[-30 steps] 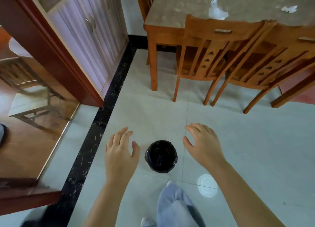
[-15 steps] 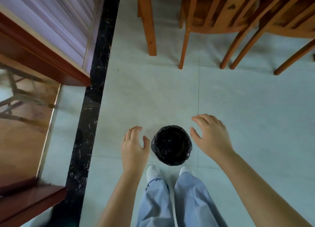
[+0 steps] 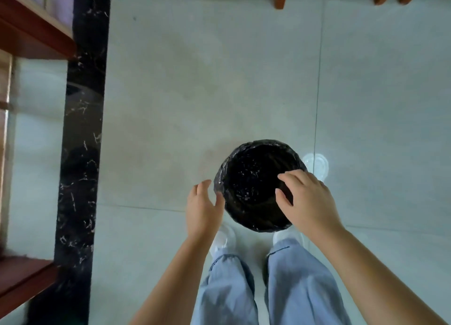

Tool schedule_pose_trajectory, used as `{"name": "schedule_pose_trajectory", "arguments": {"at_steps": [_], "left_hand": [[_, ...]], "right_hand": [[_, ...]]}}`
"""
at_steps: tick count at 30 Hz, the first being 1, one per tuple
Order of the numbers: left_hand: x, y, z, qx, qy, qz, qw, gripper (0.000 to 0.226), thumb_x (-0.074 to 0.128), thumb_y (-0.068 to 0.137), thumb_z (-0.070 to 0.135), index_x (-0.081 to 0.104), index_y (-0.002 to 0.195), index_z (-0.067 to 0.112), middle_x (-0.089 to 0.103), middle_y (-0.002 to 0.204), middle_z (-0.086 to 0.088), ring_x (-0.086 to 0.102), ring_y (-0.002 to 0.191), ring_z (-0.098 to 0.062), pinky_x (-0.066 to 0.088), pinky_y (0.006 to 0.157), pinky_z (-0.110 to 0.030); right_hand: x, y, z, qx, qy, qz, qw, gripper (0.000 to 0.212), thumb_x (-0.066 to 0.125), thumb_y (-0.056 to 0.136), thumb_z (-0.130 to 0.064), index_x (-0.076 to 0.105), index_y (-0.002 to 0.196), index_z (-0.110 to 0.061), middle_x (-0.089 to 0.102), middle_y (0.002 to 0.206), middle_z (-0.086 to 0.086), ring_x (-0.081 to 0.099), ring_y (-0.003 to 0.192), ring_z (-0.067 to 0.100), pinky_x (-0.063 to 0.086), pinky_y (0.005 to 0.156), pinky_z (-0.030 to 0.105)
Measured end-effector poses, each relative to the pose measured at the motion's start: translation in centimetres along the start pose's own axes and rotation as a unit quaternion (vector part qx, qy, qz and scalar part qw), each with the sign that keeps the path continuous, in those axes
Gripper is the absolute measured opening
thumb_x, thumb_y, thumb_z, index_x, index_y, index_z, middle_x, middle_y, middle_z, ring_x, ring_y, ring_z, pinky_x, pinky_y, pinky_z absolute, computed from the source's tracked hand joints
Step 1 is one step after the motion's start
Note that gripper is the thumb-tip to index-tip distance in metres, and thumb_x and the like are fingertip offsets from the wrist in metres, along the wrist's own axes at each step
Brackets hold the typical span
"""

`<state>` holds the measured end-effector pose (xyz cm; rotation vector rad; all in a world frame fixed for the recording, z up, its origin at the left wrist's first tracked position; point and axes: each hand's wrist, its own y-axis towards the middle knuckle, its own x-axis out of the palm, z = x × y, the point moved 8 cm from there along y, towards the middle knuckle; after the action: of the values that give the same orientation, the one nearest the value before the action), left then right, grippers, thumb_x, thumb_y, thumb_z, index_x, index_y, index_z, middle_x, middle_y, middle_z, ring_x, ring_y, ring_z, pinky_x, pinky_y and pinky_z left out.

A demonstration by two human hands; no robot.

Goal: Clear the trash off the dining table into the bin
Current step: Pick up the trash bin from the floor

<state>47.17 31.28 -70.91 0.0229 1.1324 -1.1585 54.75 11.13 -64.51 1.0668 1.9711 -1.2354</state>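
Two bare spread hands, left hand (image 3: 203, 209), right hand (image 3: 308, 200), flanking round bin (image 3: 253, 178), crinkly black liner.

Head camera, single wide-angle view: worn on the person's head, facing almost straight down at the tiled floor (image 3: 219, 85) in front of the feet. Near range, with both forearms entering from the bottom edge and the bin (image 3: 246, 178) below centre; straight lines bow toward the frame edges
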Motion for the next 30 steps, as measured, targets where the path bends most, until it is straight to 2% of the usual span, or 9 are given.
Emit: {"name": "schedule_pose_trajectory", "arguments": {"at_steps": [5,15,18,22,24,27,30], "left_hand": [[4.7,2.4,-3.7,-0.039,-0.034,-0.013,0.999,0.043,0.059,0.085,0.018,0.048,0.125,0.01,0.055,0.118,-0.008,0.052,0.108,-0.024,0.044,0.087,-0.036],[8.5,5.2,-6.3,-0.068,-0.093,-0.025,0.993,0.03,0.056,0.081,0.011,0.06,0.111,0.014,0.061,0.103,-0.012,0.058,0.08,-0.018,0.038,0.069,-0.023],[8.8,5.1,-6.2,-0.092,-0.136,-0.049,0.985,0.028,0.054,0.081,0.009,0.06,0.108,0.014,0.062,0.103,-0.012,0.061,0.086,-0.023,0.045,0.073,-0.028],[8.6,4.7,-5.2,-0.099,-0.176,-0.075,0.977,0.021,0.058,0.078,0.003,0.059,0.091,0.019,0.059,0.09,-0.004,0.059,0.07,-0.025,0.053,0.074,-0.038],[8.4,4.0,-4.5,-0.084,-0.153,-0.081,0.981,0.021,0.059,0.075,0.002,0.059,0.09,0.017,0.059,0.09,-0.006,0.055,0.064,-0.021,0.048,0.066,-0.027],[7.7,2.4,-3.3,-0.066,-0.14,-0.073,0.985,0.02,0.06,0.073,0.003,0.059,0.089,0.016,0.059,0.093,-0.009,0.052,0.065,-0.021,0.04,0.062,-0.027],[5.5,0.8,-1.7,-0.058,-0.126,-0.048,0.989,0.015,0.06,0.073,0.007,0.057,0.081,0.02,0.059,0.088,-0.004,0.051,0.063,-0.017,0.037,0.057,-0.024]], "right_hand": [[5.1,1.3,1.4,-0.017,0.005,0.0,1.0,0.027,0.062,0.08,-0.018,0.063,0.104,-0.006,0.066,0.105,0.011,0.06,0.099,0.032,0.049,0.083,0.044],[9.0,3.4,1.9,-0.035,0.005,-0.002,0.999,0.028,0.054,0.084,-0.024,0.06,0.107,-0.011,0.064,0.106,0.006,0.057,0.098,0.027,0.046,0.084,0.041],[9.2,3.2,2.1,-0.028,0.003,-0.022,0.999,0.03,0.05,0.086,-0.026,0.058,0.111,-0.013,0.062,0.11,0.005,0.054,0.103,0.025,0.044,0.088,0.039],[8.3,3.1,2.2,-0.025,0.001,-0.026,0.999,0.031,0.048,0.087,-0.028,0.056,0.114,-0.014,0.06,0.114,0.003,0.052,0.107,0.023,0.042,0.091,0.037],[7.5,3.0,2.2,-0.021,0.001,-0.023,1.0,0.032,0.047,0.088,-0.028,0.055,0.116,-0.016,0.059,0.116,0.002,0.051,0.109,0.022,0.04,0.092,0.036],[5.9,2.4,1.6,-0.016,0.007,-0.021,1.0,0.032,0.045,0.088,-0.029,0.054,0.117,-0.016,0.058,0.117,0.001,0.049,0.11,0.021,0.042,0.094,0.036],[3.8,1.2,0.5,-0.019,0.009,-0.023,1.0,0.032,0.044,0.089,-0.028,0.053,0.117,-0.016,0.058,0.117,0.001,0.049,0.11,0.021,0.042,0.094,0.036]]}}
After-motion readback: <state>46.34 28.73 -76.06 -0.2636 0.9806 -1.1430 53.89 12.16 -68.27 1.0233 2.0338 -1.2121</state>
